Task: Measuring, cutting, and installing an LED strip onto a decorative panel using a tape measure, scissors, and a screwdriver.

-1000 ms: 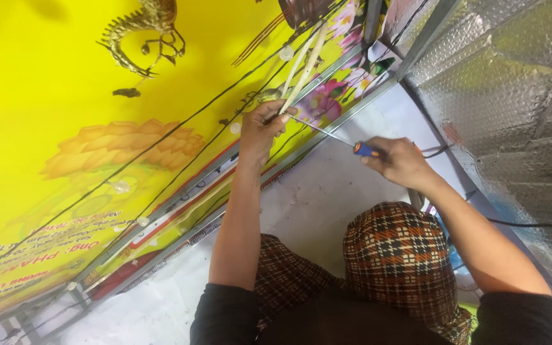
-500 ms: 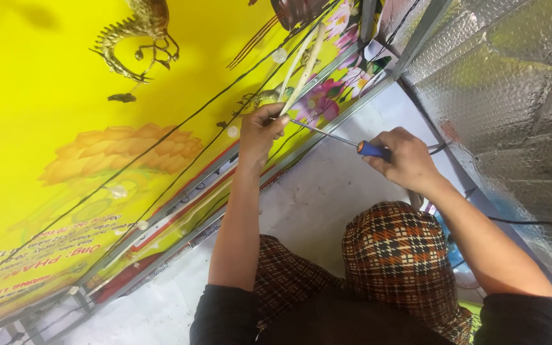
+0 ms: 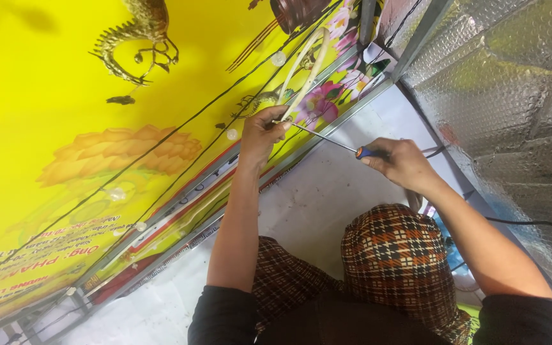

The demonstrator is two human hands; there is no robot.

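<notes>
Yellow banner, two hands at work.
Our left hand (image 3: 262, 133) pinches white cords (image 3: 298, 80); our right hand (image 3: 400, 163) wraps fingers tight round the screwdriver (image 3: 333, 142).

left hand (image 3: 262, 133) pinching, right hand (image 3: 404, 163) fisted

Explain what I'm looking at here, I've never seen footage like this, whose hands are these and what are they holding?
This comes from a camera worn on a person's head, looking down at their own arms and checked-trousered knees. There is no machine, just two bare hands. The left hand pinches the end of pale thin cables against a big yellow printed banner with flower pictures, fixed in a metal frame. The right hand has its grip on a screwdriver with a blue and orange handle, its tip at the left fingers. Silver bubble foil covers the wall on the right.
</notes>
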